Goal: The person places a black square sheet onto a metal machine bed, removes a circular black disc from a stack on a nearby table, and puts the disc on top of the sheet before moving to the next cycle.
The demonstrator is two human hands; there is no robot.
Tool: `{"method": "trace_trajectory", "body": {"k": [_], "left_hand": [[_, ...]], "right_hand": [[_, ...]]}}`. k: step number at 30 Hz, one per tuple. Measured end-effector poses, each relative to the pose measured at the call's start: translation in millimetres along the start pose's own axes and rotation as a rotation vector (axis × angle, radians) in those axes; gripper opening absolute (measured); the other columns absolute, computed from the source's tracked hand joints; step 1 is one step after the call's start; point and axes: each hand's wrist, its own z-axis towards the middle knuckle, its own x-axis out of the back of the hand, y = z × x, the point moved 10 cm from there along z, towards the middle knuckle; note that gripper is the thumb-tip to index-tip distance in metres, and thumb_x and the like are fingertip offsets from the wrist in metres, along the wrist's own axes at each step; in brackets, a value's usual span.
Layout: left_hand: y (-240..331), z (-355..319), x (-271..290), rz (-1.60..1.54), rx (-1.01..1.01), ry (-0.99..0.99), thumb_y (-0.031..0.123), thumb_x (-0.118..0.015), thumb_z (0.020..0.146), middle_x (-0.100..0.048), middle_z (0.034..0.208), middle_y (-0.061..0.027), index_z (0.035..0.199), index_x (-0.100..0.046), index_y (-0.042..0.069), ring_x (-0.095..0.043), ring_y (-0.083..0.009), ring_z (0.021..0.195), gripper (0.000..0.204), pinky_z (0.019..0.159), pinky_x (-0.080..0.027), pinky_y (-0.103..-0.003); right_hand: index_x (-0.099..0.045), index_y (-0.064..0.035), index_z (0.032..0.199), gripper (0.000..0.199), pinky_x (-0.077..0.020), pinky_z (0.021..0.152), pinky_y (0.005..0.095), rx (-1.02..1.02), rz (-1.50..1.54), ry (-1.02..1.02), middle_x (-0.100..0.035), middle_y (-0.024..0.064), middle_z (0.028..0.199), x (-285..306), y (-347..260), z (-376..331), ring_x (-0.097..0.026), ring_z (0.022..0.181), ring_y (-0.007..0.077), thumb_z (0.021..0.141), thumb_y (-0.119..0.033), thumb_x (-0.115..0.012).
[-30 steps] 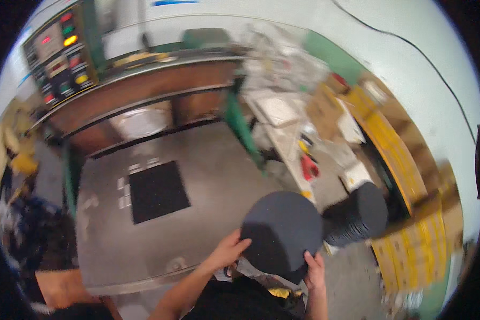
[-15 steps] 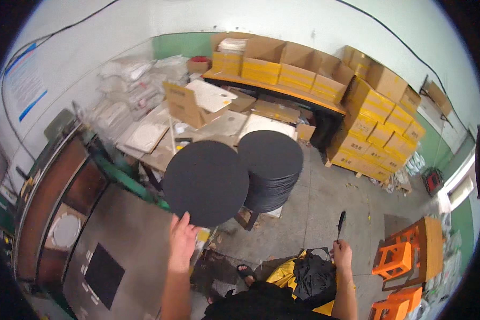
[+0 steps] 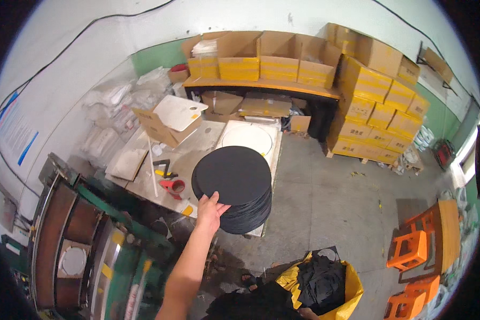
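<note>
The person's left hand (image 3: 210, 213) touches the near edge of a stack of thin, round black discs (image 3: 232, 173) on a pale, flat worktop (image 3: 188, 157). Left of the stack lies a red, ring-shaped object (image 3: 173, 186); behind that sits a brown cardboard box (image 3: 157, 129) with a white board (image 3: 176, 112) on it. A yellow bag (image 3: 354, 293) on the grey concrete floor (image 3: 325, 208) holds crumpled black material (image 3: 321, 282). Orange plastic stools (image 3: 412, 249) stand at right.

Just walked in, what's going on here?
A person's left hand has its fingers at the near edge of a tall stack of thin black round discs; a firm grip can't be confirmed. What looks like the right hand barely shows at the lower edge, by an open yellow sack holding crumpled black material.
</note>
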Motion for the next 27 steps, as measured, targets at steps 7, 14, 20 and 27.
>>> {"method": "trace_trajectory", "body": {"k": [7, 14, 20, 27], "left_hand": [[-0.2, -28.0, 28.1, -0.176, 0.009, -0.105, 0.021, -0.061, 0.095, -0.06, 0.12, -0.0164, 0.125, -0.049, 0.001, -0.059, -0.0308, 0.115, 0.038, 0.099, -0.05, -0.046], [-78.6, -254.7, 273.1, 0.17, -0.038, 0.292, 0.025, -0.058, 0.096, -0.061, 0.125, -0.0103, 0.13, -0.055, 0.003, -0.059, -0.0196, 0.115, 0.041, 0.098, -0.046, -0.035], [-83.4, -698.0, 427.4, 0.292, -0.558, 1.662, 0.016, -0.06, 0.092, -0.064, 0.085, -0.0062, 0.102, -0.062, 0.001, -0.059, -0.016, 0.078, 0.019, 0.072, -0.05, -0.034], [-136.7, -1121.3, 198.2, 0.53, -0.702, 3.064, 0.01, -0.053, 0.097, -0.065, 0.093, -0.0088, 0.106, -0.061, 0.001, -0.063, -0.0158, 0.083, 0.015, 0.076, -0.05, -0.029]], "right_hand": [[-0.055, -0.0045, 0.111, 0.034, -0.0418, 0.06, 0.0402, 0.417, -0.161, -0.113, -0.053, 0.0113, 0.092, 57.2, -157.2, 88.5, -0.047, 0.076, 0.0272, 0.095, -0.032, -0.044], [-0.061, 0.0034, 0.103, 0.031, -0.0516, 0.054, 0.0419, 0.639, -0.768, -0.016, -0.066, 0.0161, 0.083, 110.8, -361.2, 95.6, -0.065, 0.063, 0.0295, 0.094, -0.025, -0.056], [-0.062, 0.0029, 0.102, 0.03, -0.0512, 0.055, 0.0404, 0.668, -0.784, -0.256, -0.066, 0.0157, 0.083, -31.9, -485.9, 1.2, -0.065, 0.064, 0.028, 0.093, -0.025, -0.057], [-0.062, 0.0024, 0.101, 0.029, -0.0508, 0.056, 0.0386, 0.772, -1.137, -0.485, -0.066, 0.0152, 0.083, -251.3, -476.0, -113.5, -0.065, 0.066, 0.0261, 0.093, -0.025, -0.058]]}}
